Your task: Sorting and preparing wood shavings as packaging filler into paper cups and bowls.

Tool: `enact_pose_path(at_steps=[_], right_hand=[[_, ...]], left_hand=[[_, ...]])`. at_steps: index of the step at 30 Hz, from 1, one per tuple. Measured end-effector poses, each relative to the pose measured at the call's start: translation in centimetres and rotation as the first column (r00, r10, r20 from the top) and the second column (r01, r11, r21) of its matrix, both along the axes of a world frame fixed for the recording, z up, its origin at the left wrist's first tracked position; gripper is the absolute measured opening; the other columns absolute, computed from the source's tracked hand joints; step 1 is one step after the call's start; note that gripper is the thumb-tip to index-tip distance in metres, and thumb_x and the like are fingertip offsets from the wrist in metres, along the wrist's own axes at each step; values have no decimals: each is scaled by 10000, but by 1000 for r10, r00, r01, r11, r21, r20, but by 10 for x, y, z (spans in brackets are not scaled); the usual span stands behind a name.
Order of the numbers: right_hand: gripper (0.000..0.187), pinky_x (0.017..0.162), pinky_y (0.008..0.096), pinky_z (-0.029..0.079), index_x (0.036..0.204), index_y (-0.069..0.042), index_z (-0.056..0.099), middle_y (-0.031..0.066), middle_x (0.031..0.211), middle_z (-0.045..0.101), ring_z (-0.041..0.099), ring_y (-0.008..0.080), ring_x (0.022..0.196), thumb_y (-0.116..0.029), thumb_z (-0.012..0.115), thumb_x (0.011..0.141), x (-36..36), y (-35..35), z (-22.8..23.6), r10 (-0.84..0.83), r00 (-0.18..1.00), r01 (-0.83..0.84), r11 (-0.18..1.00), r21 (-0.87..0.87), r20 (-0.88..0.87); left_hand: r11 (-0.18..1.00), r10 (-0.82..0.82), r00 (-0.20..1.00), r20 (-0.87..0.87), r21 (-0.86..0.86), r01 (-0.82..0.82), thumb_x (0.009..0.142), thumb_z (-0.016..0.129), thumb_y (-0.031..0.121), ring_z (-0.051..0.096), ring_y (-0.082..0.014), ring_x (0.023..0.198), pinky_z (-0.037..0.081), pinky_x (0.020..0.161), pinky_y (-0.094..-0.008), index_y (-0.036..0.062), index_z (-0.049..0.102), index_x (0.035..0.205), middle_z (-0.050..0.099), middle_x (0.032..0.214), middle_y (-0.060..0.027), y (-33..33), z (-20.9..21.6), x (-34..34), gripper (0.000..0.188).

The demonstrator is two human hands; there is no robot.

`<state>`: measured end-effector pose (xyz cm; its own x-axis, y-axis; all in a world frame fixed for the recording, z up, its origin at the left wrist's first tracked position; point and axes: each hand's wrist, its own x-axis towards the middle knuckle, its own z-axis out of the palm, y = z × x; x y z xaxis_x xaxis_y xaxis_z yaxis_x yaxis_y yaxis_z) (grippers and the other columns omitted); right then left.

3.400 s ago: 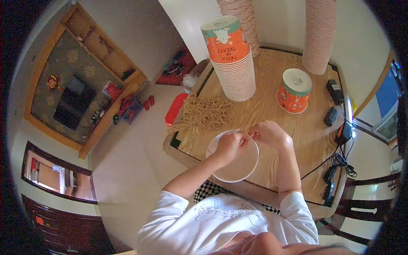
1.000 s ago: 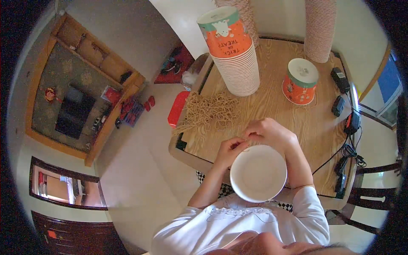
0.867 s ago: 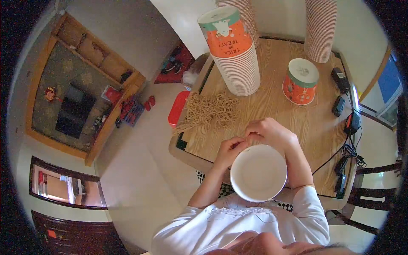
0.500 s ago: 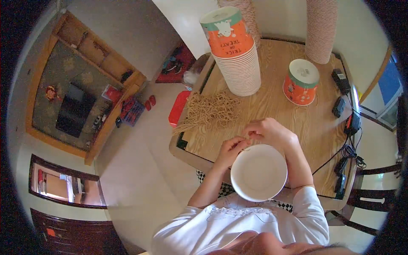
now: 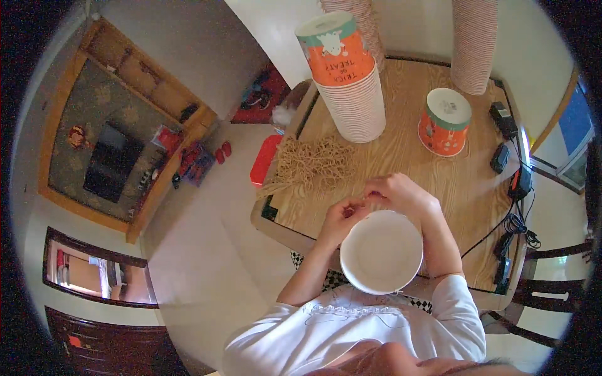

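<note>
A white paper bucket [image 5: 382, 252] sits close to my body at the table's near edge, its open mouth facing up. A short bit of cord shows at its near rim. At its far rim, my left hand [image 5: 342, 218] is closed, with the fingertips pinched together. My right hand [image 5: 399, 193] curls in from the right, its fingers bent down and meeting the left fingertips. What they pinch is hidden or too small to make out. Beyond my hands, to the left, lies a loose heap of tan twine [image 5: 313, 162].
A tall stack of paper buckets [image 5: 351, 103], orange and green on top, stands behind the twine. One orange bucket [image 5: 444, 128] is upside down farther right. More tall stacks [image 5: 475, 47] rise at the back. Power adapters with black cables [image 5: 515, 222] line the right edge.
My fingers have drawn closer together at the bucket's far rim, the left hand shifting slightly toward the right one. The bucket has tipped a little, showing more of its inner wall.
</note>
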<state>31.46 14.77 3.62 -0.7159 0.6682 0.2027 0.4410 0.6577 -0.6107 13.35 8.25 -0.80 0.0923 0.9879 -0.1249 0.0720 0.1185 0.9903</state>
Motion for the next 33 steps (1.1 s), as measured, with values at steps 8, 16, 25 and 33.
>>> enact_pose_path(at_steps=[8,16,25,33], right_hand=[[132,636,417,474,894,-65,576,115,820,615,594,335,758,-132,583,780,-1,-3,5,5,1000,-4,999,-36,23],[161,654,404,488,920,-43,598,115,831,619,603,326,763,-85,594,765,3,-2,4,79,984,-79,997,8,-161],[138,665,434,495,887,-133,620,109,831,631,610,331,773,-213,569,786,3,0,2,12,998,-11,1000,19,-60],[143,670,420,487,898,-88,600,110,828,624,602,328,777,-169,581,781,2,-3,7,-15,995,17,1000,21,-98]], left_hand=[[1000,-15,992,-122,19,17,785,656,136,586,-104,699,472,621,-254,33,652,814,637,757,-24,2,7,-2,107],[998,-12,999,-40,58,15,799,646,139,573,-91,687,461,611,-246,29,658,804,629,757,-12,0,7,2,111],[1000,25,1000,10,-5,-25,810,649,134,571,-73,695,466,611,-226,31,652,817,629,774,-7,0,16,7,103],[997,54,998,-34,51,-52,808,643,94,543,-57,661,448,578,-221,19,645,820,612,737,0,5,4,1,76]])
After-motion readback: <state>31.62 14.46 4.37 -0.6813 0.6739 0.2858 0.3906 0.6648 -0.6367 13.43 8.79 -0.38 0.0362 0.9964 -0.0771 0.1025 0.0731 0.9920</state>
